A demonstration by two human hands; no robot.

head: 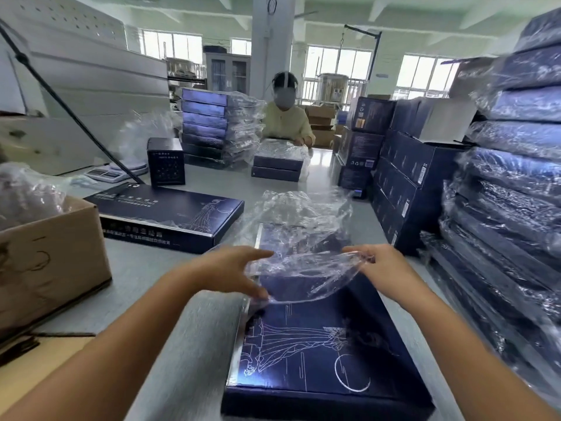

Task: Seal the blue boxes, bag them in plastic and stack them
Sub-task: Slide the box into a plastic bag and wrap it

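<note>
Grey bench (182, 323), bagging step: your right grip (385, 265) pinches the plastic bag (303, 275) at its mouth, left grip (230, 271) spread against it; next, draw it over the blue box (303, 354).

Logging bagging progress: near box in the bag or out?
Mostly out: box near half bare; bag lies over far end. Whether that end is inside: cannot tell.

The far end of the nearest blue box (318, 344) is hidden under a crumpled plastic bag (303, 275). The fingertips of the right hand (385, 265) are veiled by the film they pinch. The bottom edge cuts off both forearms. The stack of bagged boxes (510, 192) is blurred and runs past the right edge. A cardboard box (51, 262) is cut by the left edge. Print on the second blue box (170, 214) is too small to read.
</note>
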